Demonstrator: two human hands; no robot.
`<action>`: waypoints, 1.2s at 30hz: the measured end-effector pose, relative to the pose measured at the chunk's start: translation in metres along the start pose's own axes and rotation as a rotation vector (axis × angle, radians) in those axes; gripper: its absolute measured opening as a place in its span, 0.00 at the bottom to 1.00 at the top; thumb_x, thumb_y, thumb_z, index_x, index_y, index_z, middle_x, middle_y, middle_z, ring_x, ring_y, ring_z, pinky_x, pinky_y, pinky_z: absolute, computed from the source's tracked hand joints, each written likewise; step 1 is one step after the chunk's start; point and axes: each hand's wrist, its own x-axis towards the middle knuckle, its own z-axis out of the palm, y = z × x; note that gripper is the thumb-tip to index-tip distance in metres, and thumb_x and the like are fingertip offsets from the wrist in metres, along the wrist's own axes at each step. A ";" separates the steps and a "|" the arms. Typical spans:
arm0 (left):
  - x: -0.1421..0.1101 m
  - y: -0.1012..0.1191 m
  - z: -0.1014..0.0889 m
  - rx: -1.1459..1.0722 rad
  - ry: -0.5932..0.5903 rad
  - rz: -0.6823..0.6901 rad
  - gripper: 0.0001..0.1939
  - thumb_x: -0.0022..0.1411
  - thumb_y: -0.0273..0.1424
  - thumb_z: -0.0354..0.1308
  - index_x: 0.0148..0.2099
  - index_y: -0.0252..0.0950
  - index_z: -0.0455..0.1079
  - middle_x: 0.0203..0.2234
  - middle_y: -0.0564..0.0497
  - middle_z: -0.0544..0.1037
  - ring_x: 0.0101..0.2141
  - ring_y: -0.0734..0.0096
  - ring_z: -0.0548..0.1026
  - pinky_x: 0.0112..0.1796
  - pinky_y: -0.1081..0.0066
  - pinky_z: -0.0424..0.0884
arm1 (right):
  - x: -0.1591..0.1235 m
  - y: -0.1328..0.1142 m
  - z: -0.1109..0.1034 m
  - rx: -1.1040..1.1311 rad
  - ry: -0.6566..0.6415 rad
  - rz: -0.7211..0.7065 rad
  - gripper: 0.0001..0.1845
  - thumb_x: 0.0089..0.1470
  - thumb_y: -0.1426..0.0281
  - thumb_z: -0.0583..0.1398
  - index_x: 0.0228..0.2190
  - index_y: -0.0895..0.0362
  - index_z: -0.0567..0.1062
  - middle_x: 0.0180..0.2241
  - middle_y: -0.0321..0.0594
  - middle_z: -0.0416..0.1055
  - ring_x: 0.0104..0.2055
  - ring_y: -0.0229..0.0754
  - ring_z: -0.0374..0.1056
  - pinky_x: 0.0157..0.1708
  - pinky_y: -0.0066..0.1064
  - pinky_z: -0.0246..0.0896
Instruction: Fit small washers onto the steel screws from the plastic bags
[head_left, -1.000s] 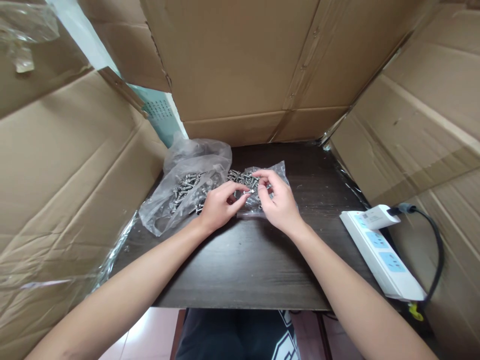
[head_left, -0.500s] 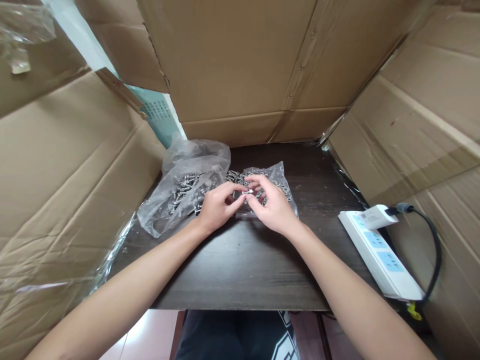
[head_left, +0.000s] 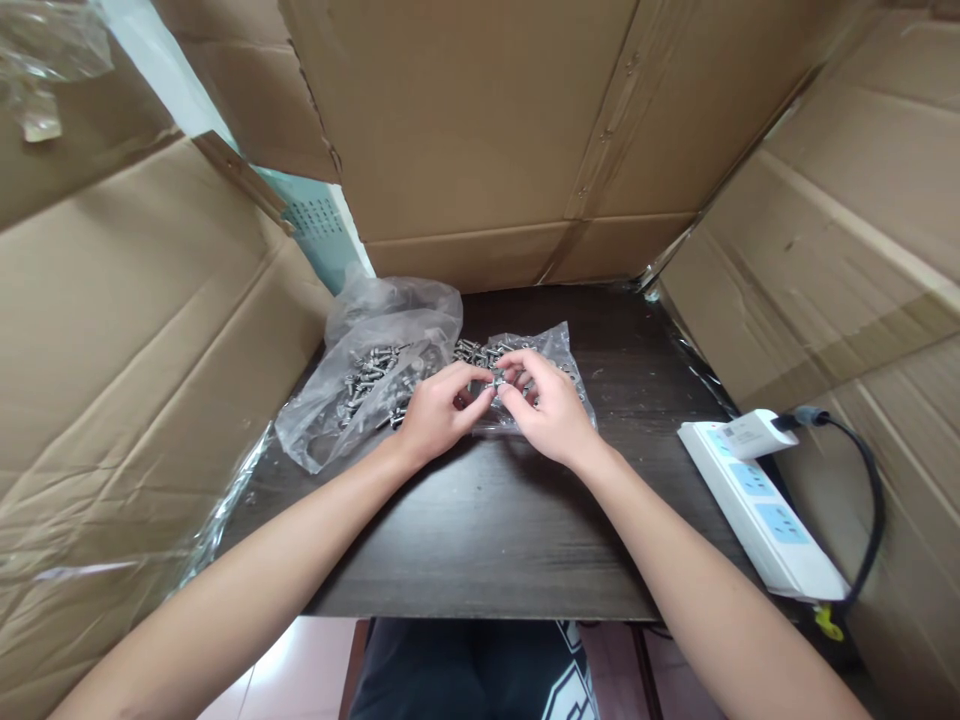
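My left hand (head_left: 441,410) pinches a small silver bolt (head_left: 496,382) between thumb and fingertips, just above the table. From the other side, the thumb and fingers of my right hand (head_left: 553,408) close round the bolt's free end. Fingertips cover most of it, so any small part on it cannot be made out. Left of my hands a clear plastic bag (head_left: 405,298) lies spread with many metal bolts (head_left: 369,378) in it. Behind and under my right hand is a second clear bag (head_left: 559,343) with small metal pieces, partly hidden.
The dark wooden table (head_left: 480,530) has cardboard walls (head_left: 480,130) at the back and both sides. A white power strip (head_left: 765,510) with a plugged-in adapter (head_left: 761,433) and black cable (head_left: 877,490) lies along the right side.
My right hand has moved left from the second bag to the bolt, and its fingers have closed on the bolt's end. My left hand has kept its pinch in place.
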 end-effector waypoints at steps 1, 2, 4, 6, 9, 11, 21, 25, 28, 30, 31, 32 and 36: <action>0.000 0.000 0.000 0.001 0.000 -0.002 0.05 0.70 0.30 0.61 0.45 0.36 0.75 0.36 0.50 0.80 0.26 0.77 0.75 0.31 0.76 0.73 | 0.000 0.000 0.000 -0.009 0.001 0.000 0.08 0.58 0.72 0.59 0.41 0.54 0.73 0.36 0.39 0.73 0.32 0.40 0.69 0.33 0.33 0.64; 0.000 0.000 0.000 0.001 0.001 -0.003 0.05 0.70 0.31 0.61 0.46 0.36 0.75 0.36 0.50 0.80 0.26 0.77 0.74 0.31 0.76 0.73 | 0.000 0.000 0.000 -0.020 0.003 0.001 0.07 0.57 0.72 0.58 0.40 0.54 0.73 0.35 0.38 0.73 0.31 0.41 0.68 0.33 0.33 0.64; 0.000 0.001 0.000 0.001 0.006 0.001 0.06 0.70 0.32 0.61 0.46 0.36 0.76 0.34 0.51 0.79 0.26 0.76 0.74 0.30 0.76 0.72 | 0.000 -0.001 0.000 -0.036 0.015 0.004 0.05 0.58 0.72 0.59 0.37 0.54 0.73 0.33 0.38 0.73 0.31 0.41 0.68 0.32 0.33 0.63; 0.001 0.001 -0.001 0.000 0.007 0.008 0.06 0.71 0.33 0.61 0.45 0.36 0.76 0.33 0.51 0.79 0.25 0.77 0.74 0.30 0.76 0.71 | 0.000 -0.002 0.000 -0.049 0.036 0.007 0.02 0.59 0.70 0.59 0.34 0.54 0.73 0.31 0.37 0.73 0.30 0.41 0.68 0.32 0.33 0.61; 0.001 0.001 -0.001 -0.002 0.008 0.021 0.06 0.71 0.32 0.61 0.45 0.36 0.76 0.33 0.51 0.79 0.25 0.77 0.73 0.29 0.76 0.71 | 0.001 -0.004 -0.001 -0.081 0.067 0.015 0.10 0.63 0.67 0.57 0.29 0.54 0.72 0.27 0.37 0.72 0.28 0.40 0.66 0.31 0.33 0.59; 0.001 0.001 -0.001 -0.002 0.013 0.023 0.05 0.70 0.32 0.61 0.45 0.36 0.75 0.34 0.51 0.79 0.25 0.78 0.73 0.29 0.76 0.71 | 0.001 -0.004 -0.002 -0.082 0.070 0.018 0.12 0.64 0.67 0.56 0.29 0.54 0.72 0.27 0.37 0.72 0.28 0.40 0.65 0.31 0.33 0.59; 0.001 0.001 -0.001 -0.006 0.010 0.009 0.05 0.70 0.31 0.62 0.46 0.36 0.76 0.35 0.51 0.79 0.24 0.78 0.73 0.29 0.77 0.71 | -0.001 -0.002 0.000 -0.017 -0.020 0.027 0.09 0.64 0.69 0.55 0.43 0.53 0.74 0.32 0.38 0.75 0.30 0.41 0.69 0.32 0.33 0.63; 0.001 0.002 -0.001 -0.015 0.003 0.015 0.05 0.69 0.30 0.61 0.45 0.36 0.76 0.35 0.51 0.79 0.25 0.78 0.73 0.29 0.77 0.71 | -0.002 -0.001 0.000 -0.022 -0.028 0.000 0.14 0.61 0.70 0.58 0.48 0.54 0.73 0.43 0.43 0.75 0.35 0.42 0.71 0.34 0.34 0.66; 0.001 0.002 -0.001 -0.021 -0.003 0.023 0.04 0.69 0.29 0.62 0.45 0.35 0.76 0.36 0.51 0.80 0.25 0.79 0.73 0.29 0.77 0.70 | -0.003 0.001 0.001 -0.008 -0.052 -0.010 0.16 0.60 0.70 0.58 0.50 0.54 0.72 0.44 0.44 0.75 0.36 0.42 0.72 0.35 0.35 0.68; 0.001 0.001 -0.001 -0.017 -0.014 0.025 0.05 0.69 0.29 0.62 0.46 0.35 0.76 0.36 0.51 0.80 0.25 0.79 0.72 0.30 0.77 0.70 | -0.003 0.002 0.001 -0.008 -0.052 -0.006 0.17 0.59 0.70 0.58 0.51 0.54 0.72 0.43 0.43 0.75 0.34 0.41 0.71 0.35 0.35 0.68; 0.001 0.001 -0.001 -0.015 -0.018 0.026 0.05 0.69 0.29 0.62 0.46 0.36 0.76 0.36 0.51 0.79 0.25 0.79 0.72 0.30 0.77 0.70 | -0.003 0.003 0.001 -0.012 -0.048 -0.006 0.17 0.59 0.70 0.58 0.51 0.54 0.72 0.43 0.42 0.75 0.33 0.41 0.71 0.35 0.35 0.68; 0.000 0.001 -0.001 -0.014 -0.022 0.025 0.05 0.69 0.29 0.62 0.46 0.36 0.76 0.36 0.51 0.79 0.25 0.79 0.72 0.30 0.77 0.70 | -0.003 0.003 0.001 -0.017 -0.044 -0.008 0.18 0.58 0.71 0.59 0.51 0.54 0.72 0.42 0.42 0.74 0.32 0.40 0.70 0.35 0.34 0.68; 0.000 0.001 0.000 -0.012 -0.029 0.015 0.05 0.69 0.28 0.62 0.46 0.36 0.75 0.36 0.52 0.79 0.25 0.80 0.72 0.30 0.77 0.69 | -0.003 0.002 0.001 -0.046 -0.040 -0.024 0.19 0.57 0.72 0.59 0.51 0.54 0.72 0.43 0.42 0.74 0.31 0.39 0.68 0.34 0.34 0.67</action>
